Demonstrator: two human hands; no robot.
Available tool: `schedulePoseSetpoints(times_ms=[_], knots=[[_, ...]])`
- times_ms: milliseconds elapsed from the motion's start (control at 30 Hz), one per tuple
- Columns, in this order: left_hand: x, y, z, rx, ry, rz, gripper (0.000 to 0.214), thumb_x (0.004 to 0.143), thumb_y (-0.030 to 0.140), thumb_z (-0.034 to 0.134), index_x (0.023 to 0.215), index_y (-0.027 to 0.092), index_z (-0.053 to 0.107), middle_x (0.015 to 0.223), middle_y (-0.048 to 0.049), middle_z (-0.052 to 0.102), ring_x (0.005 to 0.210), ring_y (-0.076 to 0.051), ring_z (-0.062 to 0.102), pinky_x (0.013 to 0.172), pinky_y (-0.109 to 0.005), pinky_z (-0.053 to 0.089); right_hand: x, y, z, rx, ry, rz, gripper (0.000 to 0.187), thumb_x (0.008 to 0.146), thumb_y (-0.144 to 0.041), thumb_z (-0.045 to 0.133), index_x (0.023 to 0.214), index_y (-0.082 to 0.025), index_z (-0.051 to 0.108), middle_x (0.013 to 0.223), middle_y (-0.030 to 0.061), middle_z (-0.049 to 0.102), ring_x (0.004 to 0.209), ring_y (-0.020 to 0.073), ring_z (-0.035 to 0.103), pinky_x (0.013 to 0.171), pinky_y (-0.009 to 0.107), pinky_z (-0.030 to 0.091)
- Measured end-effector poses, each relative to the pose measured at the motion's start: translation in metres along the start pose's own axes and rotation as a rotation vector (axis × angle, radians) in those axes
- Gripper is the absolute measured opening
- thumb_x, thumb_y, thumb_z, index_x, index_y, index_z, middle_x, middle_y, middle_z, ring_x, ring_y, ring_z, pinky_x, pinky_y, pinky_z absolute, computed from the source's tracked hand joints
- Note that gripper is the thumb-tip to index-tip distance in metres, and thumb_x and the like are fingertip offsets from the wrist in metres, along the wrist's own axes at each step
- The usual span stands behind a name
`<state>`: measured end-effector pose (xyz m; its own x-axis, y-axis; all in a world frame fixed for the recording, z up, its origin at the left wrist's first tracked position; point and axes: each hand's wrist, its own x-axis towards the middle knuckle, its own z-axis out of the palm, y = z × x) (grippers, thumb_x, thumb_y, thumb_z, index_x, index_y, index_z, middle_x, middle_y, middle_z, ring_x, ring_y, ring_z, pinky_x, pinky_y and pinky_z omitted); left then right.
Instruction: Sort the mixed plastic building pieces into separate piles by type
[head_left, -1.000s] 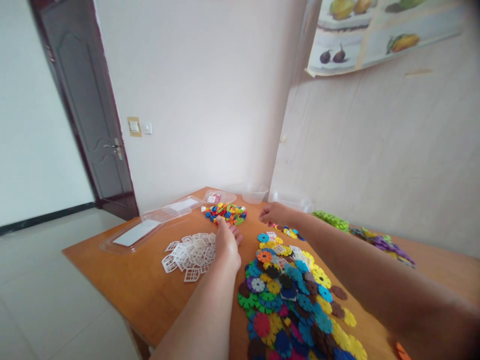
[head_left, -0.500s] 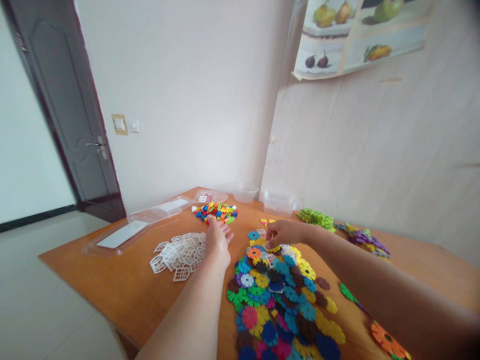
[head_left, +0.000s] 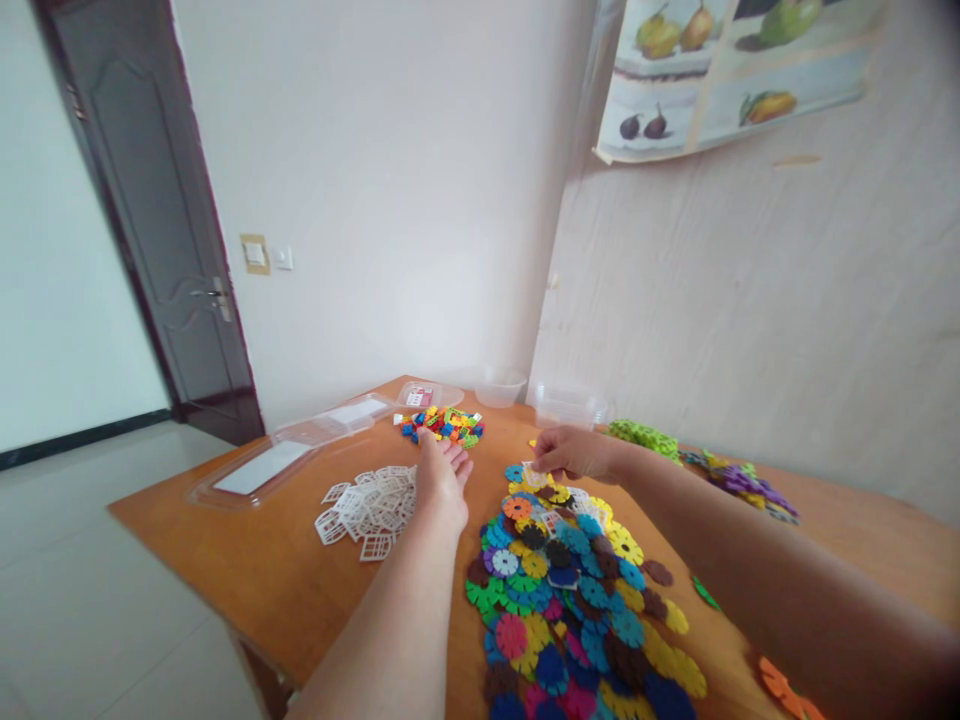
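My left hand [head_left: 441,478] lies on the orange table [head_left: 247,560] with its fingers stretched out, between a pile of white lattice pieces [head_left: 367,502] and a spread of coloured flower-shaped discs [head_left: 570,590]. It holds nothing. My right hand [head_left: 571,453] is curled at the far end of the disc spread, fingertips pinched on a small piece I cannot make out. A heap of small coloured bricks [head_left: 442,424] sits just beyond my left hand.
A clear plastic lid [head_left: 277,460] lies at the table's left edge. Two clear tubs [head_left: 501,384] [head_left: 564,404] stand at the far corner by the wall. Green pieces [head_left: 645,436] and purple pieces [head_left: 739,482] lie along the right wall. A dark door [head_left: 165,220] is at the left.
My right hand drew back from the far pieces to the top of the disc spread and pinched there. My left hand stayed flat in place. The view shifted a little.
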<state>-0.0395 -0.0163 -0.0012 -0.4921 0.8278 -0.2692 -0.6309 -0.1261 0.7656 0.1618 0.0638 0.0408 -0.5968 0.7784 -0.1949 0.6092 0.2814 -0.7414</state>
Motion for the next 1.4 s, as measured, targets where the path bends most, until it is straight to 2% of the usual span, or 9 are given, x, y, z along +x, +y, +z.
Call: schedulePoseSetpoints(times_ms=[200,333,533,767,933,1033,1133,1267,1400], knots=[[-0.003,0.016,-0.005,-0.055,0.045,0.039,0.080,0.087,0.073,0.025,0.133,0.014,0.050,0.137,-0.0201,0.052,0.123,-0.024,0.054,0.097,-0.033,0.049,0.008,-0.009,0.010,-0.005,-0.040,0.067,0.017,0.068,-0.026,0.070,0.071,-0.018,0.056,0.056,-0.0016,0.059,0.052,0.0095,0.053,0.043,0.019,0.024],[-0.007,0.029,-0.008,-0.119,0.091,0.063,0.078,0.088,0.070,0.025,0.134,0.012,0.050,0.139,-0.0193,0.050,0.125,-0.024,0.053,0.099,-0.032,0.048,0.008,-0.013,0.008,-0.080,-0.009,0.103,0.017,0.067,-0.025,0.071,0.069,-0.018,0.056,0.052,-0.0032,0.055,0.052,0.0095,0.052,0.044,0.019,0.026],[-0.012,0.047,-0.014,-0.200,0.241,0.252,0.075,0.089,0.065,0.024,0.133,0.009,0.049,0.137,-0.0201,0.051,0.125,-0.025,0.053,0.100,-0.035,0.047,0.013,-0.026,0.009,0.005,0.019,0.052,0.017,0.073,-0.026,0.067,0.069,-0.018,0.053,0.050,-0.0048,0.051,0.046,0.0064,0.044,0.041,0.017,0.026],[-0.009,0.057,-0.029,-0.179,0.392,0.380,0.076,0.089,0.067,0.015,0.131,0.014,0.050,0.139,-0.0168,0.051,0.124,-0.022,0.053,0.099,-0.034,0.046,0.033,-0.054,0.050,0.137,-0.045,-0.002,0.012,0.071,-0.012,0.068,0.069,-0.017,0.057,0.050,-0.0028,0.059,0.046,0.0088,0.054,0.042,0.016,0.039],[-0.007,0.058,-0.035,-0.135,0.418,0.385,0.082,0.087,0.068,0.007,0.137,0.015,0.045,0.141,-0.0150,0.049,0.126,-0.020,0.052,0.098,-0.030,0.047,0.042,-0.081,0.083,0.218,-0.070,-0.029,0.010,0.075,-0.009,0.064,0.076,-0.017,0.058,0.054,-0.0030,0.063,0.052,0.0091,0.062,0.049,0.015,0.048],[-0.004,0.057,-0.037,-0.086,0.400,0.379,0.084,0.087,0.067,0.003,0.141,0.015,0.041,0.142,-0.0150,0.047,0.127,-0.019,0.051,0.096,-0.029,0.048,0.042,-0.088,0.090,0.256,-0.039,-0.035,0.013,0.076,-0.008,0.062,0.083,-0.017,0.056,0.059,-0.0029,0.065,0.056,0.0089,0.064,0.054,0.016,0.052],[-0.003,0.056,-0.036,-0.085,0.398,0.375,0.081,0.088,0.065,0.006,0.139,0.014,0.042,0.142,-0.0162,0.047,0.126,-0.020,0.052,0.095,-0.028,0.049,0.043,-0.081,0.082,0.226,0.022,-0.019,0.014,0.074,-0.008,0.062,0.084,-0.017,0.057,0.061,-0.0022,0.065,0.056,0.0091,0.064,0.049,0.015,0.048],[-0.005,0.055,-0.031,-0.109,0.383,0.352,0.073,0.090,0.062,0.013,0.133,0.014,0.048,0.139,-0.0158,0.051,0.123,-0.020,0.054,0.096,-0.031,0.048,0.043,-0.059,0.056,0.097,0.136,0.006,0.013,0.075,-0.012,0.062,0.087,-0.017,0.061,0.069,0.0000,0.068,0.057,0.0090,0.063,0.043,0.014,0.039],[-0.006,0.053,-0.025,-0.112,0.351,0.343,0.068,0.091,0.061,0.018,0.127,0.016,0.052,0.135,-0.0149,0.055,0.121,-0.021,0.056,0.095,-0.033,0.048,0.039,-0.036,0.029,-0.116,0.248,0.039,0.014,0.078,-0.014,0.059,0.090,-0.015,0.067,0.076,0.0037,0.070,0.063,0.0119,0.063,0.048,0.018,0.042]])
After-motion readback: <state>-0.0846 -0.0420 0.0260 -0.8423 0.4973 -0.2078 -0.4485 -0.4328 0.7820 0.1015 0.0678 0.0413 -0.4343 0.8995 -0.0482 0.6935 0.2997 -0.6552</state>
